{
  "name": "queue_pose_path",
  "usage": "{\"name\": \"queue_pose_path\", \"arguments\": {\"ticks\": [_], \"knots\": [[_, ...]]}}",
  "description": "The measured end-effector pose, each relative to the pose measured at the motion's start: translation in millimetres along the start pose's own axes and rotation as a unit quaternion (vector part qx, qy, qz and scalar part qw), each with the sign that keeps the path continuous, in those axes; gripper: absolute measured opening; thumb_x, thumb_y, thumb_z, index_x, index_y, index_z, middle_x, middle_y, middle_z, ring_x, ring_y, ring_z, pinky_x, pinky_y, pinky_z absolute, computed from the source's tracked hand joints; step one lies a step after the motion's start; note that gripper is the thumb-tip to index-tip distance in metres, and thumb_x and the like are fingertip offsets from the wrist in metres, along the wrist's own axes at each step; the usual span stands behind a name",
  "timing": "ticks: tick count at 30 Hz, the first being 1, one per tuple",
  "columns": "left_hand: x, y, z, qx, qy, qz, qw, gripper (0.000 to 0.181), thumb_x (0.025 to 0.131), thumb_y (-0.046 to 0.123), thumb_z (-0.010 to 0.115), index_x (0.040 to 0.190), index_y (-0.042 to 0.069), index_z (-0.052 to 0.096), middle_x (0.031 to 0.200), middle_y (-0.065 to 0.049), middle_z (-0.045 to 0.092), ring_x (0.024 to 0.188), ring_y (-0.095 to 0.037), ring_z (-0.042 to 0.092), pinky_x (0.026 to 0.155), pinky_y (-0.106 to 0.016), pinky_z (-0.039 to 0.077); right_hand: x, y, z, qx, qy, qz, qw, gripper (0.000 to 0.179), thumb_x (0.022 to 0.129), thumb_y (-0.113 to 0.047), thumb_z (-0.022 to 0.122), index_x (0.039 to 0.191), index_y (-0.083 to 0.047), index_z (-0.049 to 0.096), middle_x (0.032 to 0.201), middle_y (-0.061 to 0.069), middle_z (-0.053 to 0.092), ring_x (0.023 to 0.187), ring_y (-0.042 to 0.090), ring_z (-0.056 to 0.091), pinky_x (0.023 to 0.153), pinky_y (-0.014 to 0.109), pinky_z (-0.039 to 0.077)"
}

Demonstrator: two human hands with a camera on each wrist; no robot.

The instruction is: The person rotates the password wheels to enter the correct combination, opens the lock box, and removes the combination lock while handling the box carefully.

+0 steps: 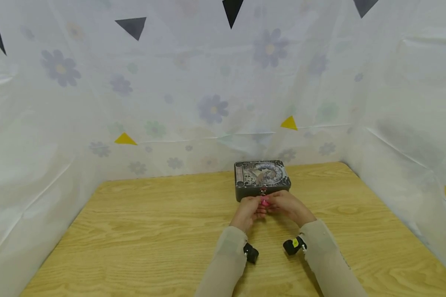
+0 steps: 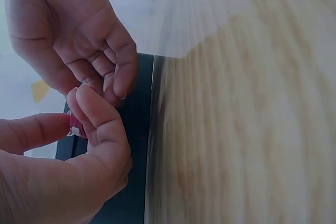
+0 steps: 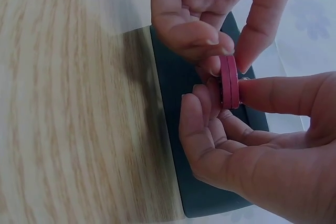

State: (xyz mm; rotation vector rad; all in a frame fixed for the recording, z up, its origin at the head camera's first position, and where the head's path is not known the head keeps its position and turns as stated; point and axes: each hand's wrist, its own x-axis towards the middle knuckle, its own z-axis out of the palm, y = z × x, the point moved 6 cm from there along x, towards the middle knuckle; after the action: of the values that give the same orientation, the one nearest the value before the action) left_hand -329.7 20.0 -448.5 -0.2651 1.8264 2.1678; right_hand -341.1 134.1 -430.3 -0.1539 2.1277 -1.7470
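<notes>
Small pink piece (image 3: 229,85) pinched in front of dark box (image 1: 263,175)

The left grip (image 1: 248,210) pinches the pink piece, and the right grip (image 1: 287,205) pinches it too; it sits between them, partly covered, perhaps a padlock. Just beyond both grips rests the dark box, its patterned lid closed and its clasp (image 1: 263,191) facing them. The bench (image 1: 152,231) spreads beneath and around the grips.

One left hand (image 1: 246,211), one right hand (image 1: 288,206): stood close together, both pinched, fingers curled; two arms (image 1: 226,260) (sleeved) slanted inward.
</notes>
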Motion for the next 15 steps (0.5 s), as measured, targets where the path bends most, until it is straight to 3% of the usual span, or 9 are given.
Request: {"name": "queue_pose_path", "arguments": {"ticks": [8,15], "knots": [[-0.5,-0.3,-0.3,0.0,-0.01,-0.001,0.9999,0.017,0.097,0.006,0.051,0.098,-0.005,0.063,0.065,-0.002,0.053,0.057,-0.01,0.051,0.055,-0.021,0.05,0.8,3.0,0.8,0.007,0.0,0.005,1.0,0.036,0.098,-0.001,0.04,0.122,0.026,0.045,0.084,0.003,0.065,0.075,0.009,0.062,0.076,0.029,0.055],[-0.5,1.1,0.4,-0.002,-0.015,0.003,0.9999,0.015,0.096,0.004,0.05,0.098,-0.005,0.062,0.066,-0.003,0.053,0.057,-0.01,0.051,0.056,-0.022,0.05,1.9,3.0,-0.9,0.007,0.006,0.002,1.0,0.036,0.099,-0.002,0.041,0.122,0.025,0.046,0.087,0.004,0.065,0.075,0.009,0.062,0.077,0.029,0.055]]}}
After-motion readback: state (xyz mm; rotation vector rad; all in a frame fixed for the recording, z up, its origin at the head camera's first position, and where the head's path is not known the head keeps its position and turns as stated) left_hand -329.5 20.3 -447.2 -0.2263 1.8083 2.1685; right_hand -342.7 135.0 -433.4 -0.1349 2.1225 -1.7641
